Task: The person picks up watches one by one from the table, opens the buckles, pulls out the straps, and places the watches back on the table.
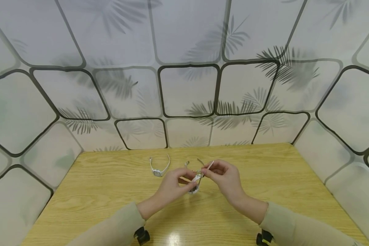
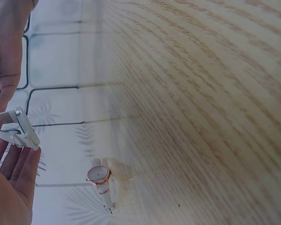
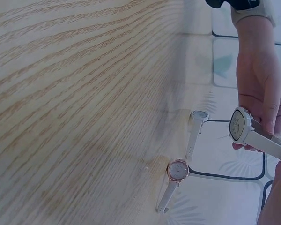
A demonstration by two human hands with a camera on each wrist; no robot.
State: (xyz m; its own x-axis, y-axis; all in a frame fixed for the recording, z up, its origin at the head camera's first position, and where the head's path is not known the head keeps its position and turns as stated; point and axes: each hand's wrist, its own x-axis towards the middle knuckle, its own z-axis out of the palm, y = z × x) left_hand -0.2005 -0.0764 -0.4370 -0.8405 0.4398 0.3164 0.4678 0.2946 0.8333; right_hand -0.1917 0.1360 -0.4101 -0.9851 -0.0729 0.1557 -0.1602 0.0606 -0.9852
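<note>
A white watch [image 3: 237, 124] with a round dial is held up in front of me between both hands. My left hand [image 1: 176, 182] grips it close to the case, thumb and fingers on either side of the strap. My right hand [image 1: 229, 179] pinches the free part of the white strap [image 1: 210, 165] between thumb and fingertips. In the right wrist view the dial faces outward and the strap runs back toward the right fingers. The left wrist view shows the strap [image 2: 25, 129] bent sharply near the fingers; the dial is hidden there.
A second white watch [image 1: 157, 173] lies on the wooden table [image 1: 110, 181], left of my hands, strap spread open. Behind my hands lies a watch with a rose-gold case [image 3: 178, 170] and pale strap. A leaf-patterned fabric wall [image 1: 187, 92] encloses the table's back and sides.
</note>
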